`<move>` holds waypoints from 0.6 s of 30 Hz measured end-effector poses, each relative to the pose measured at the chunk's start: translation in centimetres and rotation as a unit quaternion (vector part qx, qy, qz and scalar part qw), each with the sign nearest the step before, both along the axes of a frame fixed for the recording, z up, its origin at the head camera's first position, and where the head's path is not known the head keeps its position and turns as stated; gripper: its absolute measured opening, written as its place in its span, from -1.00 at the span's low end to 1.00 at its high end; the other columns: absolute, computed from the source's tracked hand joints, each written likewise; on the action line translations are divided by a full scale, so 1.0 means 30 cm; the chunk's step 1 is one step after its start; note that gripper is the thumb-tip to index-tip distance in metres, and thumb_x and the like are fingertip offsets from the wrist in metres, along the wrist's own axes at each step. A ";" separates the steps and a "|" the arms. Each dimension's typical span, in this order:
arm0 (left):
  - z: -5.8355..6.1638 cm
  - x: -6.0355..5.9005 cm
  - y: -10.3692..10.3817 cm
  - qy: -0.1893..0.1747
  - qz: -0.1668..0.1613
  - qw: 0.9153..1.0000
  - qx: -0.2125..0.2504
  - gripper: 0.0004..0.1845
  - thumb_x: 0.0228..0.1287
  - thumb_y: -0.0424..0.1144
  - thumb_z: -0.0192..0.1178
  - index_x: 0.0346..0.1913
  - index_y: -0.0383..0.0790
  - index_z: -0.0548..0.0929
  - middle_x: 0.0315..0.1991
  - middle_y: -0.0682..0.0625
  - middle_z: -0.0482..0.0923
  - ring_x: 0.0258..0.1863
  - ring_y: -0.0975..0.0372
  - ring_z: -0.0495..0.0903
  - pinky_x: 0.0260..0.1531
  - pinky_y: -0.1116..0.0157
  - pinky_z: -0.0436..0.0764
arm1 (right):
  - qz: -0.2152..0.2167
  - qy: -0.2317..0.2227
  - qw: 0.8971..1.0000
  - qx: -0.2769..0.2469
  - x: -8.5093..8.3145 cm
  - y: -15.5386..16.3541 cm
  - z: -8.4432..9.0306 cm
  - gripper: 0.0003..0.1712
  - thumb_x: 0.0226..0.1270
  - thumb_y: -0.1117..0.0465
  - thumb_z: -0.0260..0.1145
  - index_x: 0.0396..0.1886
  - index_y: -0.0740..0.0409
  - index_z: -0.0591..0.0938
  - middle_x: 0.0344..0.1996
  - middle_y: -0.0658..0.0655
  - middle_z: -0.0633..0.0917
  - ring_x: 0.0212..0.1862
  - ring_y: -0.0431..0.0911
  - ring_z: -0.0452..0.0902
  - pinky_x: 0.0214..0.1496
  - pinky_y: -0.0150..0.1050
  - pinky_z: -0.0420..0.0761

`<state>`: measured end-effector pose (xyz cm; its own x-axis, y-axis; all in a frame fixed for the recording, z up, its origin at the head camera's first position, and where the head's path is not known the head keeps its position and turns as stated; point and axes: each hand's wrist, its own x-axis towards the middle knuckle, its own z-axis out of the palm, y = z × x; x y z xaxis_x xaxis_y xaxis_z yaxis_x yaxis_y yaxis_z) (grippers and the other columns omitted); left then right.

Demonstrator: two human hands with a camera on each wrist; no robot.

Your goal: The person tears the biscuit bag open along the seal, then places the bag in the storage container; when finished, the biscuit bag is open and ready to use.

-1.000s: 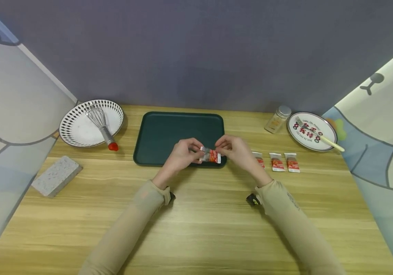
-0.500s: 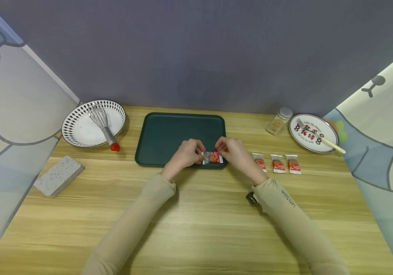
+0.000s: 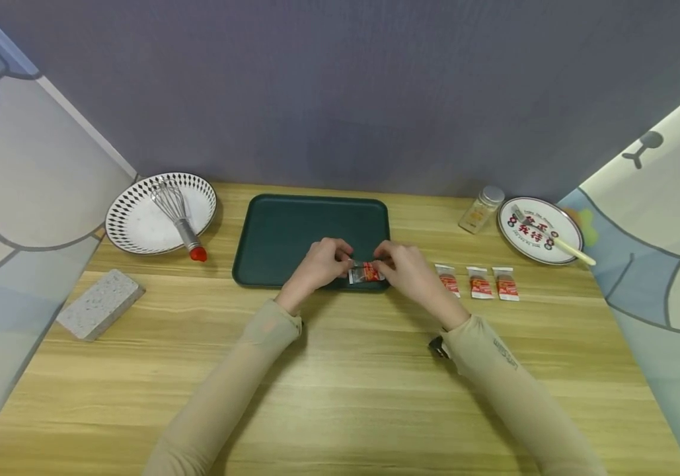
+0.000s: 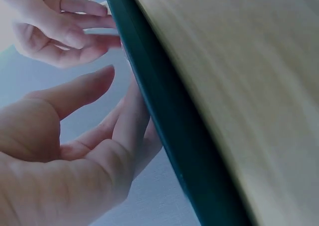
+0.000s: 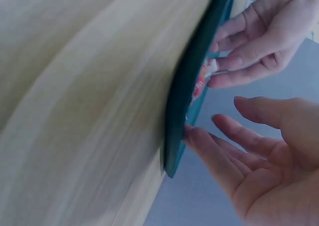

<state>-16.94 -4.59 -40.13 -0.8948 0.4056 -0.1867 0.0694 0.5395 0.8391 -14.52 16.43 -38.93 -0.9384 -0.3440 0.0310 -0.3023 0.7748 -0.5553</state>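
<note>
A small red and white sauce packet [image 3: 366,272] is held just over the front right rim of the dark green tray [image 3: 292,225]. My left hand [image 3: 318,268] pinches its left end. My right hand [image 3: 408,271] has its fingertips closed over the right end. In the right wrist view the left hand [image 5: 259,41] pinches the packet [image 5: 203,79] right beside the tray rim [image 5: 184,96]. In the left wrist view the right hand [image 4: 55,26] has its fingers curled together beyond the tray rim [image 4: 164,121].
Three more packets [image 3: 480,282] lie in a row on the wooden table to the right of the tray. Back right are a spice jar [image 3: 481,208] and a printed plate [image 3: 538,228] with a fork. Back left a patterned plate [image 3: 137,228] holds a whisk [image 3: 176,215]. A grey block [image 3: 100,304] lies front left.
Both hands stay at the tray's front rim. They have drawn a little closer together, and the right fingers now cover more of the packet's right end.
</note>
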 end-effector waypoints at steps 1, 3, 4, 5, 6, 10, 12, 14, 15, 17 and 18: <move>0.001 0.001 0.002 0.008 0.002 1.000 -0.006 -0.69 0.58 -0.41 0.25 0.26 -0.45 0.67 -0.03 -0.26 0.75 -0.19 0.03 0.81 -0.13 0.21 0.79 | -0.006 -0.001 1.000 -0.005 0.004 0.006 0.007 -0.79 0.60 0.34 0.34 0.08 0.38 0.71 -0.02 0.33 0.79 -0.04 0.15 0.80 -0.02 0.01 0.79; 0.002 0.007 0.010 0.032 0.004 0.999 -0.022 -0.69 0.59 -0.37 0.26 0.26 -0.42 0.68 -0.03 -0.23 0.77 -0.15 0.04 0.80 -0.10 0.18 0.77 | -0.020 0.004 1.000 -0.021 0.013 0.025 0.025 -0.76 0.64 0.33 0.29 0.12 0.39 0.71 0.03 0.35 0.78 -0.01 0.19 0.79 0.01 0.05 0.78; 0.005 0.013 0.015 0.045 0.006 0.999 -0.029 -0.69 0.60 -0.35 0.26 0.26 -0.41 0.69 -0.02 -0.22 0.77 -0.13 0.03 0.79 -0.08 0.16 0.76 | -0.027 0.010 0.999 -0.028 0.017 0.038 0.033 -0.75 0.65 0.33 0.27 0.13 0.40 0.70 0.05 0.36 0.77 0.00 0.20 0.78 0.02 0.07 0.77; 0.009 0.020 0.022 0.056 0.007 0.998 -0.033 -0.70 0.61 -0.34 0.25 0.25 -0.40 0.69 -0.01 -0.21 0.77 -0.10 0.03 0.79 -0.07 0.15 0.76 | -0.036 0.016 0.999 -0.036 0.024 0.054 0.044 -0.74 0.67 0.33 0.25 0.14 0.40 0.70 0.06 0.37 0.77 0.01 0.22 0.78 0.04 0.09 0.77; 0.015 0.029 0.030 0.067 0.008 0.997 -0.034 -0.69 0.62 -0.33 0.24 0.26 -0.40 0.69 0.00 -0.20 0.77 -0.08 0.02 0.78 -0.06 0.13 0.75 | -0.044 0.022 0.998 -0.042 0.031 0.070 0.056 -0.74 0.68 0.33 0.23 0.15 0.41 0.70 0.07 0.39 0.76 0.01 0.24 0.77 0.05 0.11 0.76; 0.047 0.064 0.068 0.125 0.007 0.991 -0.041 -0.66 0.64 -0.30 0.21 0.30 -0.42 0.66 0.07 -0.24 0.70 -0.07 0.01 0.75 -0.09 0.10 0.75 | -0.069 0.040 0.996 -0.051 0.076 0.146 0.094 -0.72 0.70 0.33 0.18 0.15 0.44 0.69 0.01 0.41 0.77 -0.05 0.25 0.79 -0.02 0.14 0.77; 0.064 0.078 0.088 0.154 0.011 0.987 -0.048 -0.64 0.64 -0.28 0.22 0.32 -0.42 0.65 0.13 -0.26 0.65 -0.15 0.01 0.74 -0.15 0.09 0.74 | -0.079 0.042 0.995 -0.050 0.105 0.184 0.106 -0.71 0.71 0.33 0.17 0.15 0.46 0.68 -0.03 0.40 0.78 -0.10 0.26 0.80 -0.10 0.15 0.78; 0.078 0.090 0.105 0.178 0.017 0.982 -0.056 -0.63 0.64 -0.27 0.23 0.33 -0.41 0.65 0.17 -0.27 0.61 -0.20 0.03 0.70 -0.20 0.10 0.71 | -0.087 0.043 0.994 -0.048 0.129 0.222 0.108 -0.70 0.71 0.32 0.16 0.16 0.46 0.67 -0.05 0.40 0.78 -0.11 0.26 0.80 -0.10 0.16 0.77; 0.083 0.095 0.114 0.184 0.019 0.981 -0.057 -0.63 0.64 -0.26 0.23 0.33 -0.40 0.65 0.19 -0.26 0.61 -0.23 0.03 0.69 -0.23 0.11 0.69 | -0.092 0.043 0.994 -0.048 0.141 0.240 0.106 -0.70 0.71 0.32 0.16 0.16 0.47 0.66 -0.05 0.40 0.78 -0.10 0.27 0.79 -0.10 0.17 0.76; 0.089 0.106 0.133 0.186 0.017 0.981 -0.053 -0.64 0.65 -0.26 0.22 0.32 -0.39 0.66 0.18 -0.25 0.61 -0.26 0.05 0.67 -0.28 0.15 0.67 | -0.098 0.045 0.993 -0.048 0.157 0.275 0.094 -0.70 0.71 0.32 0.16 0.16 0.48 0.66 -0.05 0.41 0.77 -0.10 0.29 0.78 -0.08 0.20 0.75; 0.089 0.111 0.144 0.185 0.012 0.981 -0.050 -0.65 0.65 -0.26 0.21 0.31 -0.38 0.67 0.16 -0.23 0.63 -0.25 0.07 0.68 -0.28 0.17 0.67 | -0.101 0.049 0.993 -0.048 0.163 0.292 0.085 -0.70 0.70 0.32 0.17 0.15 0.49 0.66 -0.06 0.42 0.77 -0.10 0.30 0.78 -0.06 0.22 0.75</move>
